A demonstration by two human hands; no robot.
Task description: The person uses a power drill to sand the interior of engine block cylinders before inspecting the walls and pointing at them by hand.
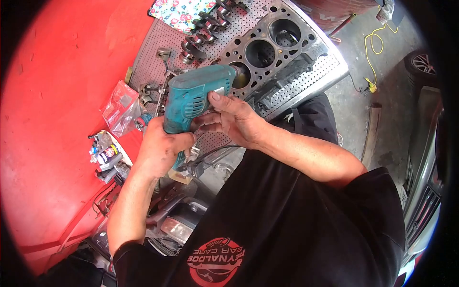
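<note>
A teal power drill [196, 91] points toward the engine block [248, 50], its nose at the nearest cylinder bore [240, 76]. My left hand [162, 146] is wrapped around the drill's handle. On the near side of the drill body, my right hand [232, 112] presses its thumb to the housing, with its fingers curled beneath. Whatever is fitted in the chuck is mostly hidden at the bore. The block has several round bores and lies on a perforated metal bench top [153, 45]. A black cord [215, 153] runs near the handle's lower end.
Beyond the drill lie a crankshaft [205, 33], a floral cloth [179, 14] and a piston [163, 52]. A long dark part [287, 79] rests along the block's near side. Left are a plastic bag [119, 112] and bottles [107, 153]. A yellow cord [373, 43] crosses the floor.
</note>
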